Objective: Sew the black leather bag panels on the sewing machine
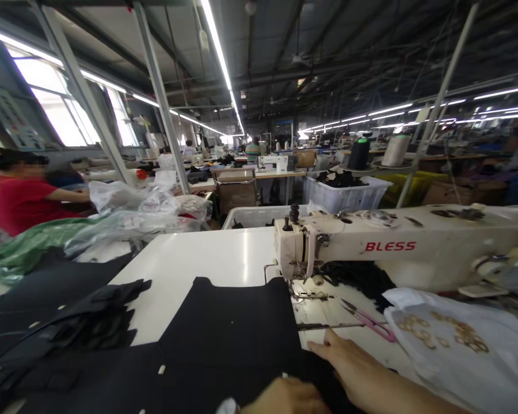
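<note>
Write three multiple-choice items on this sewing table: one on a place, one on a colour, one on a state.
1. Where do the scissors lie?
A. on the machine bed right of the black fabric
B. on the thread cones
C. in the white crate

2. What colour is the lettering on the sewing machine?
A. blue
B. red
C. green

3. How is the right hand?
A. gripping the scissors
B. flat on the fabric edge
C. raised in the air

Answers: 1 A, the pink handles rest beside the cloth; 2 B, BLESS is red; 3 B, its fingers lie open on the cloth.
</note>
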`<state>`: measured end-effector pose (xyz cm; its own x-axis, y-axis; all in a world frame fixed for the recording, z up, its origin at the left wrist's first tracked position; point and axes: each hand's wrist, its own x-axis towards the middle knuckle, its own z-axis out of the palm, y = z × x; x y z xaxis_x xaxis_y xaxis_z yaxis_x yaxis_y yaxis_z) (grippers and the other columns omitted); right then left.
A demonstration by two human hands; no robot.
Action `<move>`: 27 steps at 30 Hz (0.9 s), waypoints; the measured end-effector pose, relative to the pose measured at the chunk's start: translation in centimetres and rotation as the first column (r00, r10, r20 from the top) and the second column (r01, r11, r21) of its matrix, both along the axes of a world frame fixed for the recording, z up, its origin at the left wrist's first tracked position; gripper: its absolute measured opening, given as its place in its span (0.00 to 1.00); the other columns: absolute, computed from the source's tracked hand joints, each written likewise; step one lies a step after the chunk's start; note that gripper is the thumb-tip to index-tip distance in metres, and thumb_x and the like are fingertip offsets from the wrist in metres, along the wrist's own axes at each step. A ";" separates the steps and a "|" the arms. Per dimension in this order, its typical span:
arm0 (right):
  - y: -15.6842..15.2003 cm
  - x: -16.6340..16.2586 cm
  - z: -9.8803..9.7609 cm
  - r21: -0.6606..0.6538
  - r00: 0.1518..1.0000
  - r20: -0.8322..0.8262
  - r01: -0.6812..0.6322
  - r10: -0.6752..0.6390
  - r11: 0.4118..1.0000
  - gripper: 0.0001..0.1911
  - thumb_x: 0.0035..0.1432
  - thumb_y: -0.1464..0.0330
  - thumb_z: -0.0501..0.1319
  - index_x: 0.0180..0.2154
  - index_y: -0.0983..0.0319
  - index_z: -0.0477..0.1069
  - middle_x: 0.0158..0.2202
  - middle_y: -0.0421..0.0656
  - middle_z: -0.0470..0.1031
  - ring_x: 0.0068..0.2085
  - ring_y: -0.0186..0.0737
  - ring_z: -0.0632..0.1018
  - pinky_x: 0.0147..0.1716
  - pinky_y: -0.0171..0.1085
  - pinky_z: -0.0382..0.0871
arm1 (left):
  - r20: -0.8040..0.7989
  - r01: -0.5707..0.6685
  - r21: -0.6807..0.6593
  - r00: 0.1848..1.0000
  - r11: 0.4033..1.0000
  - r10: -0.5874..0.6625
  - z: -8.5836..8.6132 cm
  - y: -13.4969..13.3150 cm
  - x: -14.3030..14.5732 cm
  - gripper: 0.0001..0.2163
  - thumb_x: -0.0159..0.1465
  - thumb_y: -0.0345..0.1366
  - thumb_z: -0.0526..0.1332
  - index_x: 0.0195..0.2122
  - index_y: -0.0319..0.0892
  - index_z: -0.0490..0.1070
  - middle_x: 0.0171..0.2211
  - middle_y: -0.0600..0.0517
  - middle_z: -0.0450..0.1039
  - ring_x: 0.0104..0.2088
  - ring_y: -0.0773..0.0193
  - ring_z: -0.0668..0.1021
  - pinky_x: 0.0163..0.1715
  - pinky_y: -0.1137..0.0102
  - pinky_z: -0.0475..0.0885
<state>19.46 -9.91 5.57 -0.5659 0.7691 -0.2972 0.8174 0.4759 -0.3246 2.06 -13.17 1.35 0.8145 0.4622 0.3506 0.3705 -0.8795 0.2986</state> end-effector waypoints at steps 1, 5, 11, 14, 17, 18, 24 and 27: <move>-0.1 0.4 -0.4 0.000 0.999 -0.040 -0.005 0.005 1.000 0.34 0.42 0.86 0.49 0.52 0.62 0.61 0.46 0.52 0.66 0.47 0.44 0.69 0.46 0.39 0.62 | -0.006 -0.034 -0.017 0.999 0.999 0.034 0.6 1.3 -1.0 0.10 0.62 0.37 0.51 0.39 0.41 0.68 0.33 0.48 0.72 0.34 0.64 0.73 0.34 0.71 0.70; -0.1 1.2 -0.3 -0.042 0.992 -0.124 -0.032 0.027 0.999 0.30 0.46 0.83 0.50 0.52 0.60 0.61 0.43 0.49 0.66 0.44 0.41 0.70 0.46 0.37 0.62 | -0.191 -0.401 -0.098 0.906 0.911 0.378 1.8 6.0 -4.2 0.19 0.62 0.40 0.50 0.54 0.44 0.55 0.53 0.46 0.60 0.52 0.58 0.63 0.51 0.59 0.60; -1.0 1.8 1.2 -0.078 0.995 -0.097 -0.008 0.000 0.997 0.30 0.45 0.83 0.49 0.50 0.59 0.63 0.45 0.49 0.66 0.44 0.42 0.71 0.43 0.35 0.64 | -0.288 -0.480 -0.058 0.848 0.875 0.446 0.5 5.9 -3.6 0.24 0.62 0.44 0.47 0.59 0.47 0.43 0.60 0.49 0.42 0.59 0.56 0.49 0.55 0.52 0.48; -1.6 2.4 1.0 -0.056 0.992 -0.126 0.012 -0.019 0.998 0.28 0.45 0.83 0.48 0.47 0.58 0.67 0.43 0.48 0.68 0.39 0.41 0.74 0.38 0.33 0.67 | -0.275 -0.517 -0.032 0.827 0.855 0.490 0.4 4.9 -2.8 0.24 0.62 0.43 0.46 0.59 0.47 0.42 0.60 0.50 0.42 0.59 0.56 0.49 0.55 0.52 0.49; -0.9 3.2 0.6 -0.049 0.987 -0.159 -0.002 -0.006 0.999 0.25 0.46 0.80 0.51 0.46 0.57 0.67 0.44 0.46 0.69 0.41 0.41 0.73 0.39 0.33 0.66 | -0.279 -0.550 -0.026 0.806 0.835 0.522 0.4 4.6 -2.2 0.23 0.62 0.43 0.46 0.58 0.46 0.44 0.60 0.49 0.43 0.59 0.56 0.49 0.54 0.51 0.49; -0.1 3.4 0.5 -0.034 0.988 -0.153 0.003 -0.008 0.999 0.23 0.47 0.78 0.53 0.45 0.57 0.68 0.43 0.45 0.69 0.41 0.41 0.72 0.41 0.33 0.65 | -0.282 -0.555 -0.030 0.803 0.831 0.525 0.4 4.6 -2.1 0.23 0.62 0.43 0.46 0.58 0.46 0.44 0.60 0.49 0.43 0.59 0.55 0.48 0.54 0.51 0.49; 9.0 2.8 0.2 0.259 0.950 -0.029 0.309 -0.312 0.915 0.11 0.56 0.73 0.50 0.33 0.65 0.71 0.34 0.48 0.72 0.39 0.41 0.72 0.41 0.38 0.62 | -0.290 -0.491 -0.056 0.841 0.869 0.457 0.6 4.7 -1.8 0.22 0.63 0.41 0.46 0.58 0.49 0.45 0.60 0.53 0.43 0.59 0.57 0.49 0.55 0.52 0.49; 12.7 2.2 -0.7 0.271 0.903 -0.031 0.419 -0.428 0.867 0.08 0.56 0.70 0.54 0.35 0.67 0.68 0.38 0.48 0.70 0.42 0.42 0.71 0.42 0.44 0.61 | -0.287 -0.501 -0.049 0.836 0.864 0.468 0.9 4.6 -1.3 0.21 0.61 0.39 0.48 0.57 0.47 0.50 0.59 0.51 0.49 0.57 0.54 0.54 0.54 0.54 0.53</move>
